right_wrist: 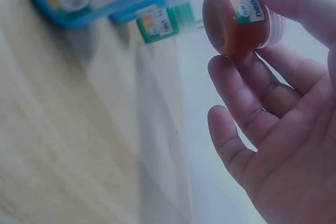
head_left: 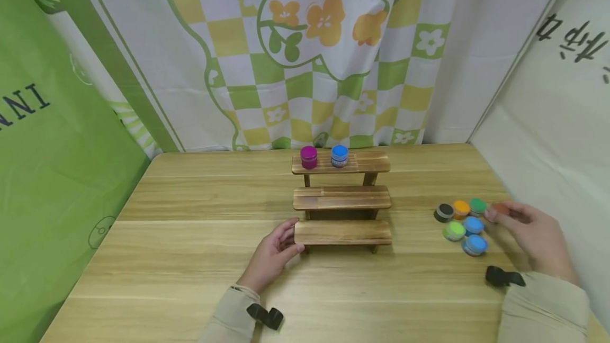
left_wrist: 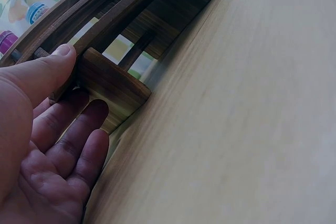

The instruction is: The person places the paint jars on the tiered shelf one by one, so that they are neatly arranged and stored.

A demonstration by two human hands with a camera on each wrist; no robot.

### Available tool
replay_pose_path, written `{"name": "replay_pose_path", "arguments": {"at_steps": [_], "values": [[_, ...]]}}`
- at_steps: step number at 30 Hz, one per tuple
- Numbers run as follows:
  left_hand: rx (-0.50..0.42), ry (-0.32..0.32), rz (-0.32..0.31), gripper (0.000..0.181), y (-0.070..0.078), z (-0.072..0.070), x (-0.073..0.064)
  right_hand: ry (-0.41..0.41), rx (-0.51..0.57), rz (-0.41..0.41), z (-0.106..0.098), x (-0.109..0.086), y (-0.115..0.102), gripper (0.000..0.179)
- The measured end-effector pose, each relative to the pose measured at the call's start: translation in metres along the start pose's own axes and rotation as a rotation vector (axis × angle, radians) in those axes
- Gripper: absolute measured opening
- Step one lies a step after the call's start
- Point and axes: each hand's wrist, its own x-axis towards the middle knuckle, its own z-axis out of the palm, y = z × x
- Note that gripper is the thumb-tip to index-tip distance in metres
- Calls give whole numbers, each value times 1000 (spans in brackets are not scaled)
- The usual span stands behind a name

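Observation:
A three-tier wooden step stand (head_left: pixel 342 233) stands mid-table. My left hand (head_left: pixel 272 258) grips the left end of its lowest step, the thumb over the board edge and fingers beneath in the left wrist view. At the right, my right hand (head_left: pixel 538 232) pinches a small red-brown paint jar (right_wrist: pixel 239 22) between thumb and fingers. In the right wrist view the jar is tipped on its side in the frame, its bottom clear of the fingers. Beside that hand are a green jar (head_left: pixel 477 206), an orange jar (head_left: pixel 460 209) and a blue jar (head_left: pixel 474 245).
On the top step sit a purple jar (head_left: pixel 308 157) and a blue-lidded jar (head_left: pixel 339 156). A black jar (head_left: pixel 444 213), a lime jar (head_left: pixel 454 231) and another blue jar (head_left: pixel 473 225) belong to the right cluster. A patterned curtain (head_left: pixel 305 89) hangs behind the table (head_left: pixel 200 216).

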Motion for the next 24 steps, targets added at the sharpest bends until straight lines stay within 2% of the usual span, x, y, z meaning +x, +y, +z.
{"name": "replay_pose_path", "arguments": {"at_steps": [10, 17, 24], "values": [[8, 6, 3, 67, 4, 1, -1, 73, 50, -27, 1, -6, -20, 80], [4, 6, 3, 66, 4, 1, -1, 91, 103, -84, 8, -6, -32, 76], [11, 3, -2, 67, 4, 1, -1, 101, 97, -105, 15, -6, -46, 80]]}}
